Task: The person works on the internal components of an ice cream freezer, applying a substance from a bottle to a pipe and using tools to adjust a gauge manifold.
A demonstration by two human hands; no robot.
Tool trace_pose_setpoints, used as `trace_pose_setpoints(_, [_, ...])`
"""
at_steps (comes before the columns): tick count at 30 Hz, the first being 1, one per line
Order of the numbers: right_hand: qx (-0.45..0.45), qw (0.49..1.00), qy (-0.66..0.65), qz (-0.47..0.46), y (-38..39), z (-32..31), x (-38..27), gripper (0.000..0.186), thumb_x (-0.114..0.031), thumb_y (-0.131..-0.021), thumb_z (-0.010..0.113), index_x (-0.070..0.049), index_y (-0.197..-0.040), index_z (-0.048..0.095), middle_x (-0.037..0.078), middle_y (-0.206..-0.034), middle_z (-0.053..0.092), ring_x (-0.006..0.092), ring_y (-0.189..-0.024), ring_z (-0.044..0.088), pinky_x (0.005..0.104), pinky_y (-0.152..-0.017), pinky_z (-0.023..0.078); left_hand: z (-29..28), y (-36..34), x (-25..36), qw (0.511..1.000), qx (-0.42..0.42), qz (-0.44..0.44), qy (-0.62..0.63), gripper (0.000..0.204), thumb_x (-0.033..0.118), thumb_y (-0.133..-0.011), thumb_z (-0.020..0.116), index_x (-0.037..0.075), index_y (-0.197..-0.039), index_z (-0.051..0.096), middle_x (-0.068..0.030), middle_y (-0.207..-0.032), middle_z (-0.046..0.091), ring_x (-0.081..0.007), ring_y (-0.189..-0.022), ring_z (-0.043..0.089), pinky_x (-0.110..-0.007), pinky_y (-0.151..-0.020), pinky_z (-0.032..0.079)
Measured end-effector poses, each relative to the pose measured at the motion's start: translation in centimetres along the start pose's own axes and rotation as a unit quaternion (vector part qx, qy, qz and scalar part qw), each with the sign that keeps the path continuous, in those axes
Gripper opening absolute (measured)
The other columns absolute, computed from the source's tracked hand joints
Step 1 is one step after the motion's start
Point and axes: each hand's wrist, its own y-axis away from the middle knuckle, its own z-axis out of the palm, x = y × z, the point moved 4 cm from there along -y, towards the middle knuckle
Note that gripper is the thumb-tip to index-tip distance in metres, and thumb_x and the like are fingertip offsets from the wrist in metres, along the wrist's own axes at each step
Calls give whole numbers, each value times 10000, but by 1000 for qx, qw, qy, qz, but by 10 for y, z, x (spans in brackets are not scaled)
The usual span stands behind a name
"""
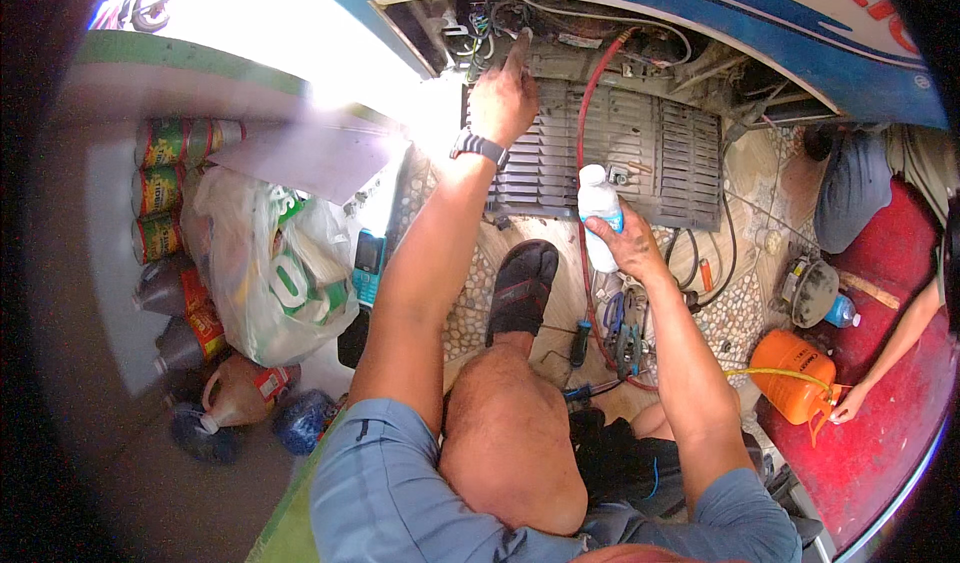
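Note:
My left hand (505,101) reaches up to the uncovered compartment (640,48) at the far side, index finger stretched out beside its wires (478,33). The other fingers are partly hidden, and I see nothing held. My right hand (635,241) is wrapped round a small white plastic bottle (599,198) with a white cap and a blue label, tilted slightly, over the slatted dark grille panel (660,143). A red hose (584,128) runs from the compartment down past the bottle to the floor.
Pliers (627,348) and a screwdriver (580,343) lie near my foot (523,283). At right, another person's hand (850,403) touches an orange gas cylinder (795,373) with a yellow hose. A plastic bag (270,263), cans (160,191) and jugs (240,388) stand at left.

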Motion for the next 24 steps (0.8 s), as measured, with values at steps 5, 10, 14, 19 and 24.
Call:
trace_pose_setpoints(5, [-6,1000,-8,-8,-1,4,8,568,-434,-877,727,-103,-1316,587,157,-1157,698,316,-1089,655,407,-955,482,11,18,-21,997,62,-41,28,447,122,-903,573,-12,-1326,528,-273,-1061,651,-454,-996,614,-494,-863,500])
trace_pose_setpoints(10, [-7,1000,-9,-1,-3,5,19,594,-463,-880,716,-106,-1335,580,163,-1193,687,330,-1132,642,411,-973,474,23,-9,-6,955,8,-115,274,524,199,-923,633,-100,-1329,492,-278,-1205,647,-383,-1112,629,-388,-955,474])
trace_pose_setpoints(14, [-9,1000,-2,-7,-4,3,13,617,-496,-877,708,-100,-1332,581,165,-1196,686,339,-1138,640,415,-977,473,18,-12,-3,968,8,-127,215,488,198,-918,609,-74,-1312,518,-282,-1169,655,-423,-1076,634,-427,-939,492])
trace_pose_setpoints(19, [-9,1000,7,-11,-2,0,11,628,-492,-868,723,-83,-1323,582,172,-1189,687,335,-1126,645,414,-970,479,-3,-13,5,998,56,-29,15,444,186,-902,597,-16,-1296,556,-295,-1148,647,-460,-1037,630,-484,-888,518])
trace_pose_setpoints(24, [-1,1000,-13,14,0,-5,15,621,-469,-858,745,-85,-1318,583,172,-1165,695,321,-1106,653,402,-959,484,-10,-23,4,991,-40,-40,-120,485,271,-887,616,64,-1324,572,-225,-935,710,-424,-874,683,-513,-764,547])
